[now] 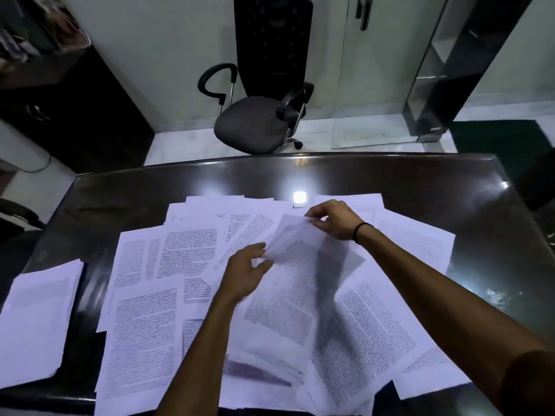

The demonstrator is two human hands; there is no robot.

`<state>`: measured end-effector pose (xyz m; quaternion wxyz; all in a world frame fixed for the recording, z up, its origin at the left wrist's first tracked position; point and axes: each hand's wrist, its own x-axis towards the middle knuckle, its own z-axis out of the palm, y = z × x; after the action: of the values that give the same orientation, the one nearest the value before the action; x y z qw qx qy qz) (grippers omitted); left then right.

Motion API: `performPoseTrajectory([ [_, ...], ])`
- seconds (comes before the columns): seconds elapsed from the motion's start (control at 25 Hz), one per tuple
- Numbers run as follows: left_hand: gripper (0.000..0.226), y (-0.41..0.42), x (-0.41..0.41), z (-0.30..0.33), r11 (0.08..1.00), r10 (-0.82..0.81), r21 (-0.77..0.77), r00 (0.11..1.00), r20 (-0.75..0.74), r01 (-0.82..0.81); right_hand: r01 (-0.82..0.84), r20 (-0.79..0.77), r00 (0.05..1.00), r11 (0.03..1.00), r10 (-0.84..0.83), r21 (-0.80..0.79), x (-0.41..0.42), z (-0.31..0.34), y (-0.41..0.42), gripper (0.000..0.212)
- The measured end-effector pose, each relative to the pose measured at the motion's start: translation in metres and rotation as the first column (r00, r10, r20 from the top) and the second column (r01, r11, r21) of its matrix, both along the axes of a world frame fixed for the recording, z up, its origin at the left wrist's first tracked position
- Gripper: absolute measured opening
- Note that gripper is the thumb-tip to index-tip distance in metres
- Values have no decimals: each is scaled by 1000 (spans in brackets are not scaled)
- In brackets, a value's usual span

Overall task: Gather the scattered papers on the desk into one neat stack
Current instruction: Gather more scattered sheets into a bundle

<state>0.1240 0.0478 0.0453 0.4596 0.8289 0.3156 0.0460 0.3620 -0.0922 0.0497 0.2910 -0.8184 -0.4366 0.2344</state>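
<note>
- Papers [156, 295]: we see printed sheets fanned and overlapping across the middle of the dark glossy surface [420, 181], none squared up.
- Stack [39, 322]: a pile of sheets sits apart at the surface's left edge.
- Lifted sheet [303, 244]: raised off the spread, blurred.
- Right hand [333, 219]: we note fingers pinching the sheet's top corner.
- Left hand [246, 271]: fingers loosely spread, touching the sheet's lower left edge.

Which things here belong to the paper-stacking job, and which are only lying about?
Job:
- scattered papers on the desk
- lifted sheet, pinched by the right hand, left hand at its lower edge
- separate pile at the left

Lying about:
- office chair
- dark cabinet
- glass door
</note>
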Motion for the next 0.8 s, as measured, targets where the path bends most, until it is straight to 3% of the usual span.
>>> performPoseTrajectory([
  [0.12, 9, 15, 4, 19, 995, 102, -1, 993, 59, -102, -23, -50, 998, 998, 26, 57, -7, 39, 1, 19],
  [0.2, 12, 32, -6, 32, 970, 236, -89, 964, 126, -226, 135, -279, 956, 982, -94, 130, -12, 57, -3, 39],
  [0.24, 13, 40, -13, 39, 945, 306, -163, 940, 151, -282, 244, -436, 886, 957, -156, 154, -17, 61, -5, 46],
  [0.32, 13, 55, -31, 47, 877, 426, -307, 893, 142, -370, 373, -688, 709, 910, -154, 180, -41, 61, -3, 37],
  [0.4, 10, 69, -48, 48, 814, 495, -413, 860, 122, -409, 412, -805, 586, 888, -88, 203, -77, 43, 10, 34],
  [0.56, 33, 87, -72, 36, 773, 543, -442, 835, 90, -455, 414, -773, 630, 876, -79, 248, -141, -5, 40, 32],
  [0.68, 52, 103, -91, 19, 738, 511, -527, 859, 31, -420, 433, -809, 584, 868, -65, 243, -167, -24, 52, 40],
  [0.8, 43, 117, -109, -2, 722, 395, -600, 917, -51, -344, 390, -792, 600, 906, -114, 165, -185, -36, 62, 36],
])
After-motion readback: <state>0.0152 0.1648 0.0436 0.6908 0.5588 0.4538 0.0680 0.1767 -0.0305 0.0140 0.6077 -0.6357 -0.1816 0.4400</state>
